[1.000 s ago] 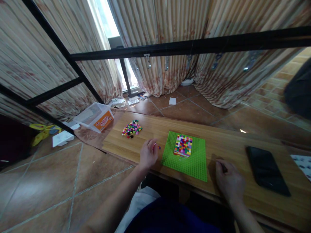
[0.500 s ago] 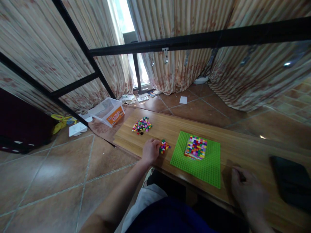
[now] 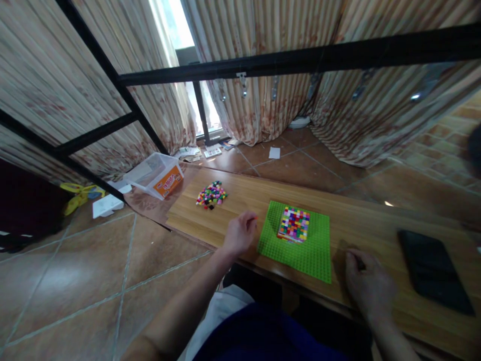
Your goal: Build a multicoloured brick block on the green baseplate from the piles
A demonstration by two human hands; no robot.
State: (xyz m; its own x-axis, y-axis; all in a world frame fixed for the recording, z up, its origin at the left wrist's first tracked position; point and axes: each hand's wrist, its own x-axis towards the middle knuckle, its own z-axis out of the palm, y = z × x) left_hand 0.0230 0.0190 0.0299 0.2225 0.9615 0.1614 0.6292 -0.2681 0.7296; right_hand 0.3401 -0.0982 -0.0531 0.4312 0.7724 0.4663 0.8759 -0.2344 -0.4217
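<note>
On the wooden table (image 3: 244, 193) lies a green baseplate (image 3: 300, 253) with a square block of many-coloured small bricks (image 3: 294, 224) built on it. My left hand (image 3: 240, 233) rests at the plate's left edge, its fingers curled down over the table; what is under them is hidden. My right hand (image 3: 366, 286) sits on the table just right of the plate, fingers curled, with something small and dark at the fingertips. A loose pile of coloured bricks (image 3: 211, 194) lies further back on the left.
A black phone (image 3: 432, 271) lies on the table at the right. A clear plastic box with an orange label (image 3: 156, 175) stands off the table's left end. Black metal frame bars (image 3: 300, 60) cross in front of curtains. Tiled floor with scattered papers lies beyond.
The small cluster of bricks that lay beside my left hand half a second ago no longer shows; the hand now covers that spot. My right hand has stayed put. The camera view has shifted slightly.
</note>
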